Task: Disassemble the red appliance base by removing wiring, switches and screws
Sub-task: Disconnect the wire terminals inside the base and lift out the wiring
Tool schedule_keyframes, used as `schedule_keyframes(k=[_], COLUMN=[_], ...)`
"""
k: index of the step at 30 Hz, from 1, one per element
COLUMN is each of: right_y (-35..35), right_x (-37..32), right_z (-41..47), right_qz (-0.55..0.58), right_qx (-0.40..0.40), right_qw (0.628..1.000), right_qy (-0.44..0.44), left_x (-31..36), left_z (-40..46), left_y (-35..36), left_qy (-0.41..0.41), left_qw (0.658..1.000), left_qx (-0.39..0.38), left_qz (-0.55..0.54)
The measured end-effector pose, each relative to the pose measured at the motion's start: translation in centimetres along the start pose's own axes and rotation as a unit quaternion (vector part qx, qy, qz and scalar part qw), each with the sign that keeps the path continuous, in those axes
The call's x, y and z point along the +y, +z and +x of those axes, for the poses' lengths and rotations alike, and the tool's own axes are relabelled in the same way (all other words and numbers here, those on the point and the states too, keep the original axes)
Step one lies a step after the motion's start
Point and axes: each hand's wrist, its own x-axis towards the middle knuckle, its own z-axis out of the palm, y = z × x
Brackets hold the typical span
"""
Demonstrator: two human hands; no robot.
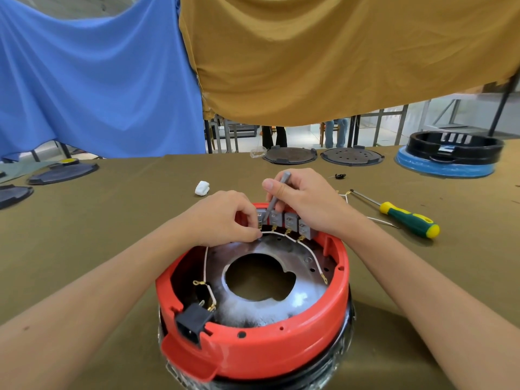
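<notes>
Red plastic formed the round appliance base, which sat at the lower centre of the frame on an olive-covered desk, its open side facing up. Both bare forearms reached in from the lower corners and met over the base's far rim. The left hand was bent at the wrist with its fingers curled down, its grip pinched together on the white wire just below the leftmost switch. The right hand arched above the switches, its grip clamped on a thin grey tool held like a pen, the tip touching between the first and second switch. Four grey switches stood in a row inside the far rim. A black socket sat in the near left wall of the base. One green and yellow screwdriver lay at centre right on the desk, well apart from the base. One white lump lay just beyond the left hand. Two dark round plates rested at the far edge, and a black ring on a blue base stood at upper right.
</notes>
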Motion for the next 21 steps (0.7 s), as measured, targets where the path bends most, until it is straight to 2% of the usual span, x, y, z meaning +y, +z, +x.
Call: schedule_keyframes(k=[10, 13, 18, 21], right_y=[-0.18, -0.10, -0.14, -0.14], right_x=[0.15, 0.02, -0.05, -0.01], right_z=[0.43, 0.35, 0.04, -0.05], right_qz=[0.022, -0.007, 0.005, 0.005], right_qx=[-0.019, -0.047, -0.001, -0.001], right_qw=[0.999, 0.999, 1.000, 1.000], right_qy=[0.021, 0.027, -0.002, -0.006], left_x=[0.09, 0.09, 0.08, 0.01], left_z=[0.01, -0.02, 0.01, 0.07], left_y=[-0.02, 0.00, 0.00, 0.00], left_qy=[-0.001, -0.005, -0.003, -0.004], left_qw=[1.000, 1.000, 1.000, 1.000], left_qx=[-0.002, 0.000, -0.003, -0.002], left_qz=[-0.007, -0.004, -0.004, -0.006])
